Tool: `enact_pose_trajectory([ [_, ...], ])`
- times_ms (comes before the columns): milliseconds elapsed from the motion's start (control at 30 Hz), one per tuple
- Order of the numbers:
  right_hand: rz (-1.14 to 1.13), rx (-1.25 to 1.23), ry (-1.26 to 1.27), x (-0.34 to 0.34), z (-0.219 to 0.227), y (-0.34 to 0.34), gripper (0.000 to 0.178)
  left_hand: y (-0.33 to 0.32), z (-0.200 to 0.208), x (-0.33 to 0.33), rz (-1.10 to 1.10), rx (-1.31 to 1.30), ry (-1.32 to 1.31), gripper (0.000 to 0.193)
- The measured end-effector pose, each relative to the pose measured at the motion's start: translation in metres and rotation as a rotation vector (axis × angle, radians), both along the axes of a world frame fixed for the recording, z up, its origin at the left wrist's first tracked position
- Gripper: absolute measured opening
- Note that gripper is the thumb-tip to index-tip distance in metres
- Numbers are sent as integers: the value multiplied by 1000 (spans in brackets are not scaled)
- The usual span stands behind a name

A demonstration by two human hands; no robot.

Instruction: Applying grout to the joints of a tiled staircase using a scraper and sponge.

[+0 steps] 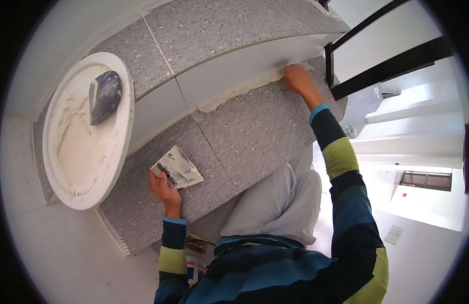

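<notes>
A person in a striped sweater (275, 273) of black, blue and lime green and pale grey trousers (275, 207) works on speckled grey stone stairs, seen from above. Left of centre, the left hand (165, 191) grips a square plate (179, 169) by its lower left edge, fingers closed round it; the plate's face is streaked with off-white paste and dark smudges. At upper right of centre, the right hand (297, 80) is curled with its fingers drawn together against the joint where the white riser (234, 68) meets the tread (259, 129); whether it pinches a tool cannot be told, as the fingers hide it. A ragged strip of pale paste (229, 99) runs along that joint, from the right hand down toward the middle of the frame. In the left of the frame, a large round white tray (127, 116) carries a broad smear of cream-coloured paste, and a dark, curved scraper (105, 97), dusted pale, lies in its upper part. A black metal railing (396, 63) slants across the upper right. At lower left of centre, partly behind the left sleeve, a package (193, 271) shows white, blue and red print, too small to read. At lower right, a pale double plate (394, 234) is set against a white surface, with a small red patch (404, 195) above it.
</notes>
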State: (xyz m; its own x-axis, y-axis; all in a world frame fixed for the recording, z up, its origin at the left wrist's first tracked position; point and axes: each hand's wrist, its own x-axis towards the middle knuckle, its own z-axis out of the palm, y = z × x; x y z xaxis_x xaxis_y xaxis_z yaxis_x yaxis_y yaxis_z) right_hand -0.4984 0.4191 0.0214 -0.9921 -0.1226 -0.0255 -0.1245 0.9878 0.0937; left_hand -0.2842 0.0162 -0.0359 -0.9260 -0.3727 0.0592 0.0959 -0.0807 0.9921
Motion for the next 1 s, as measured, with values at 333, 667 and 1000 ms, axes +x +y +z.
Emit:
enact_pose_trajectory([
  [333, 129, -269, 44, 60, 7, -188, 13, 7, 11, 11, 17, 171, 31, 24],
  [667, 340, -760, -172, 143, 29, -311, 21, -23, 57, 70, 92, 609, -91, 37],
  [1000, 776, -898, 174, 253, 61, -232, 31, -19, 61, 74, -64, 1017, -401, 19],
])
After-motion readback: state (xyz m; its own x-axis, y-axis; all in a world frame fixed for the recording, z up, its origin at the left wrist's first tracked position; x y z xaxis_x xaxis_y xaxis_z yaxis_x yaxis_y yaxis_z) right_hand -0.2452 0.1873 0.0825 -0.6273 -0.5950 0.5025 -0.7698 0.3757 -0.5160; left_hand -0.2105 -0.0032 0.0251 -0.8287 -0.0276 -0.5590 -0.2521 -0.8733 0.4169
